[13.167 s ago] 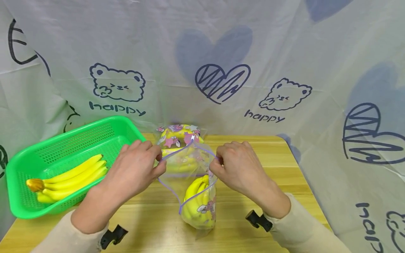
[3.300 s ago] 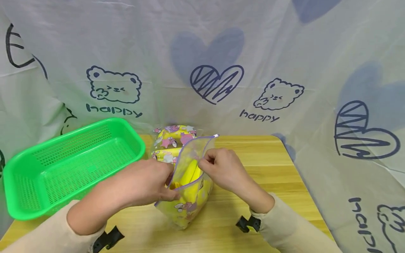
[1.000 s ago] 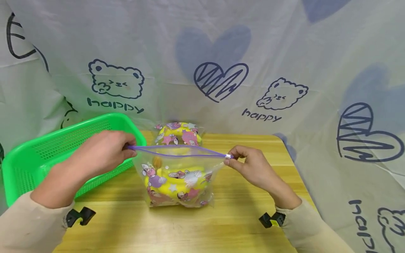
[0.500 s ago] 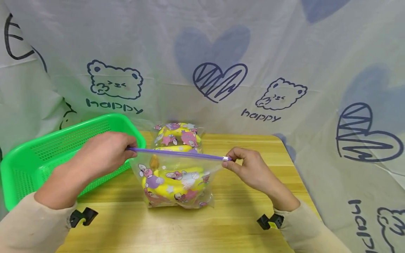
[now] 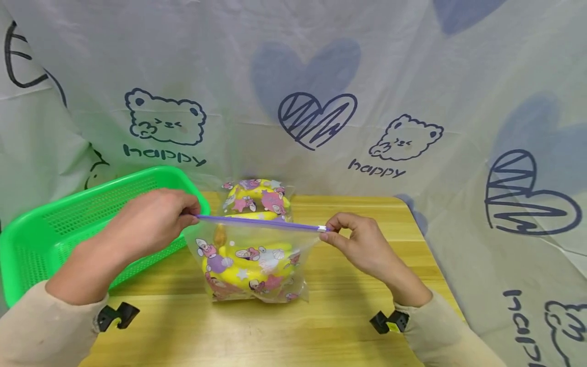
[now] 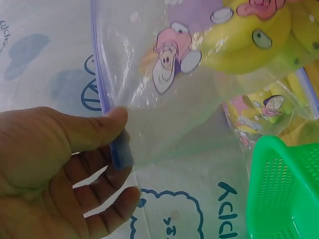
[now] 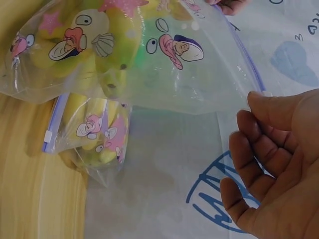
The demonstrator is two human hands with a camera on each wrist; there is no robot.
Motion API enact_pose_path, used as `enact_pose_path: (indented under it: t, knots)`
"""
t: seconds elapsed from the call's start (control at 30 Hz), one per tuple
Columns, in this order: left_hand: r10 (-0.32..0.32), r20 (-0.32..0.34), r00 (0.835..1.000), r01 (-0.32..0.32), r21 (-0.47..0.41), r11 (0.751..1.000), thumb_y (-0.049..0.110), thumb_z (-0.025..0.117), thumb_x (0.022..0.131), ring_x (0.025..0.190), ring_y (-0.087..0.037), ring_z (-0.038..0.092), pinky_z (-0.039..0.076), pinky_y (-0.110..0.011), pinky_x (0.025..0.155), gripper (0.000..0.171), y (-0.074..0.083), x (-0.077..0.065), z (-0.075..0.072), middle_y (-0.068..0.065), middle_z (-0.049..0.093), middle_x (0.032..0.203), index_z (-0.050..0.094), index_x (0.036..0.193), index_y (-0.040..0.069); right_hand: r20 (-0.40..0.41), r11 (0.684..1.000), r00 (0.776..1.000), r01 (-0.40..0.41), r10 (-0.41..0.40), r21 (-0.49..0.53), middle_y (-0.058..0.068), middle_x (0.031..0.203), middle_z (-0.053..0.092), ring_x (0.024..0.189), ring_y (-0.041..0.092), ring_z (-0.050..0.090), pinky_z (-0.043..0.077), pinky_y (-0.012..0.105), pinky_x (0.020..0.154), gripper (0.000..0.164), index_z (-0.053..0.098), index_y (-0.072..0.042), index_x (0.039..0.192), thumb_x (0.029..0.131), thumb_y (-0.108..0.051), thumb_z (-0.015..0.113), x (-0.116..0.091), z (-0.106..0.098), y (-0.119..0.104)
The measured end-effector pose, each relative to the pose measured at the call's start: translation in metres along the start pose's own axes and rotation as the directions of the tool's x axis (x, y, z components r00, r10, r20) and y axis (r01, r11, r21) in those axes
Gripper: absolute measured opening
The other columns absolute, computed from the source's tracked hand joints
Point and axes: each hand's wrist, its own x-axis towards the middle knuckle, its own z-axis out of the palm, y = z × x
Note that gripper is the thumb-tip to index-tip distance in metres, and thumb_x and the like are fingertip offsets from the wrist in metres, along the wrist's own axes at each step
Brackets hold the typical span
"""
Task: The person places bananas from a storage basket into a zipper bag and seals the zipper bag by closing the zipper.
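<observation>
A clear zip bag (image 5: 300, 285), printed with cartoon figures, shells and stars, stands on the table with yellow bananas (image 5: 238, 275) inside. Its purple zip strip (image 5: 257, 221) is stretched straight, the two edges lying together. My left hand (image 5: 137, 232) pinches the strip's left end; in the left wrist view, thumb and fingers of that hand (image 6: 55, 159) grip the corner. At the other end, my right hand (image 5: 367, 250) pinches the top corner beside the white slider (image 5: 322, 229). The slider is out of sight in the right wrist view, where the thumb of this hand (image 7: 284, 154) covers the corner.
Right behind stands another printed bag (image 5: 275, 201) with bananas; its white slider (image 7: 48, 137) shows in the right wrist view. A green plastic basket (image 5: 188, 186) is at the left, partly behind my left forearm. A patterned cloth (image 5: 412, 66) hangs beyond the wooden table (image 5: 257, 341).
Earlier, bananas lay in the basket and the bag's mouth gaped; now the bananas are in the bag. Over the last second, the gap between the zip edges has closed and the bag has shifted slightly left.
</observation>
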Motion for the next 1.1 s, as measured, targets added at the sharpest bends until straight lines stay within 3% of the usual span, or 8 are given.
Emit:
enact_pose_path:
  t: [0.27,0.6,0.77,0.9,1.1]
  knots:
    - [-0.017,0.037,0.999,0.017,-0.015,1.0,0.018,0.077,0.097,0.079,-0.018,0.058,0.052,-0.041,0.071,0.009,-0.001,0.004,0.003,0.007,0.067,0.085,0.072,0.089,0.019,-0.02,1.0,1.0,0.014,-0.014,0.0,-0.004,0.094,0.073,0.082,0.016,0.06,0.051,0.032,0.073,0.007,0.073,-0.017,0.093,0.095,-0.017,0.08,0.0,0.004,0.005]
    - [0.018,0.024,1.0,-0.019,0.021,1.0,0.018,0.077,0.097,0.079,-0.016,0.058,0.051,-0.038,0.069,0.012,0.001,0.006,0.006,0.009,0.066,0.083,0.07,0.087,0.021,-0.017,0.999,0.999,0.048,-0.049,-0.015,-0.002,0.093,0.071,0.079,0.017,0.055,0.043,0.03,0.069,0.009,0.071,-0.015,0.091,0.095,-0.013,0.078,-0.002,0.0,0.008]
    - [0.067,0.054,0.996,-0.067,-0.004,0.998,0.022,0.08,0.095,0.087,-0.02,0.063,0.054,-0.044,0.076,0.013,0.01,0.013,0.006,0.004,0.071,0.095,0.072,0.102,0.015,-0.055,0.997,0.995,0.079,-0.08,-0.009,-0.003,0.096,0.073,0.085,0.016,0.061,0.049,0.032,0.076,0.007,0.072,-0.015,0.094,0.095,-0.014,0.079,0.0,0.002,0.008]
    - [0.131,0.017,0.991,-0.13,-0.013,0.991,0.02,0.08,0.094,0.088,-0.019,0.062,0.054,-0.045,0.081,0.009,0.017,0.015,0.007,0.006,0.071,0.094,0.074,0.1,0.017,-0.076,0.991,0.988,0.134,-0.134,-0.008,-0.003,0.095,0.073,0.087,0.017,0.062,0.05,0.036,0.08,0.007,0.072,-0.014,0.094,0.095,-0.011,0.079,0.001,0.001,0.007]
    - [0.124,-0.014,0.992,-0.123,0.02,0.992,0.016,0.077,0.096,0.08,-0.016,0.057,0.051,-0.041,0.076,0.008,0.021,0.017,0.008,0.008,0.067,0.086,0.071,0.091,0.019,-0.047,0.988,0.987,0.151,-0.152,-0.01,-0.002,0.095,0.071,0.089,0.019,0.062,0.049,0.04,0.083,0.008,0.072,-0.014,0.093,0.093,-0.01,0.079,0.002,-0.003,0.005]
